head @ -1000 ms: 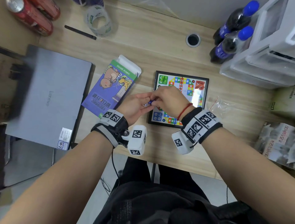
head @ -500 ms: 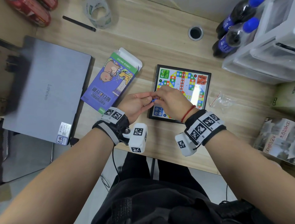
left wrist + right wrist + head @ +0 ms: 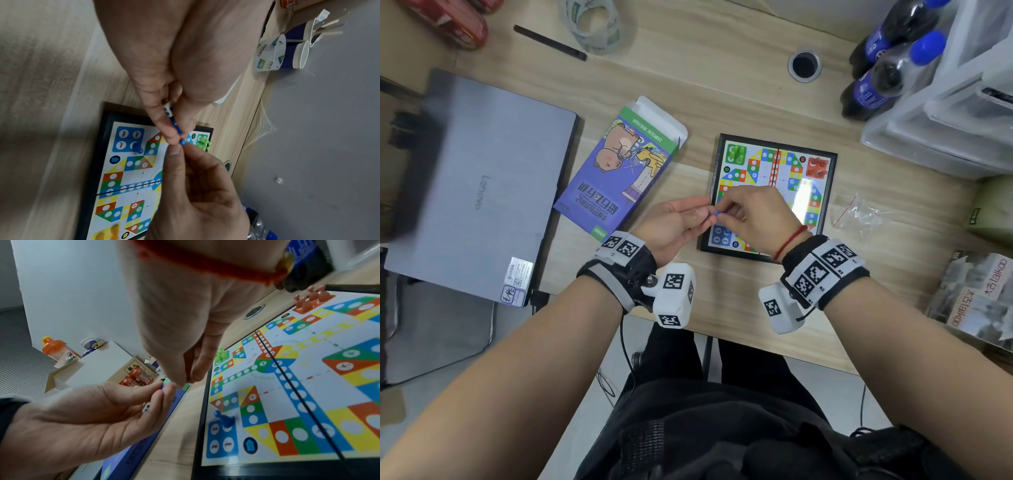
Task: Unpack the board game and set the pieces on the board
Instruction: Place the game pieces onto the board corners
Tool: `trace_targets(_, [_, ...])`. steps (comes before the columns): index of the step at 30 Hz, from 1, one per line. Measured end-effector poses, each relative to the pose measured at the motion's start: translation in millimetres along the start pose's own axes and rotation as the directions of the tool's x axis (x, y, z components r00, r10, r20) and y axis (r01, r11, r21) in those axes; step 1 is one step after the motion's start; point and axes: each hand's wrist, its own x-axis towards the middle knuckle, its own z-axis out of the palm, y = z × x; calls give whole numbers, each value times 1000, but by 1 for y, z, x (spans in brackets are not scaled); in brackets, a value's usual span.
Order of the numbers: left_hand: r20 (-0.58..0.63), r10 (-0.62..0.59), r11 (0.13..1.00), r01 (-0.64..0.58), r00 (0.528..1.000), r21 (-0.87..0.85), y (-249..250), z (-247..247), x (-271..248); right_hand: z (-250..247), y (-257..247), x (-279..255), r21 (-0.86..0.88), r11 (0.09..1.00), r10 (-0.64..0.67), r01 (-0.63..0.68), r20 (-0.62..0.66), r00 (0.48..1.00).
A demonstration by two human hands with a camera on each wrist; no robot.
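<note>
Pinching one blue piece (image 3: 182,142) between the fingers of my right hand (image 3: 758,214), at the tips of my left hand (image 3: 677,224), just over the near-left edge of the board (image 3: 828,192). Left hand: fingers and thumb pressed together round a short row of blue pieces (image 3: 175,124) and one white die with blue pips (image 3: 146,408); exact count of the blue ones held cannot be read.

Board lies open and flat on the table (image 3: 722,85). Counted on it: one blue piece standing (image 3: 223,418) at the blue home square, which shows four circles; four orange pieces (image 3: 312,299) on the far-right home square; a cluster of green pieces (image 3: 736,154) on the far-left home square, number unclear; yellow pieces (image 3: 109,233) on the fourth corner, only partly in frame.

Game box (image 3: 619,171) just left of the board, purple with a green band, end flap open, contents not visible; its print is Chinese and too small for me to read reliably. One clear zip bag (image 3: 859,214) with a red strip lies right of the board.

Further out: one closed grey laptop (image 3: 479,192) marked "Lenovo"; one tape roll (image 3: 594,24); two dark bottles with blue caps (image 3: 887,68); clear plastic drawers (image 3: 962,102) at far right.
</note>
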Motion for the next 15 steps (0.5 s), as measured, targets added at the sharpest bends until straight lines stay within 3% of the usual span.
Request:
trace_targets(5, [5,42,999,-42,999,4,7,-3,2,0,3,0,-10,999,51,-51,52,997])
trace_targets(15, [-188,95,964,-44,978,262,-15,-21,11,28,9,-8,-110,990,96,-88,69,993])
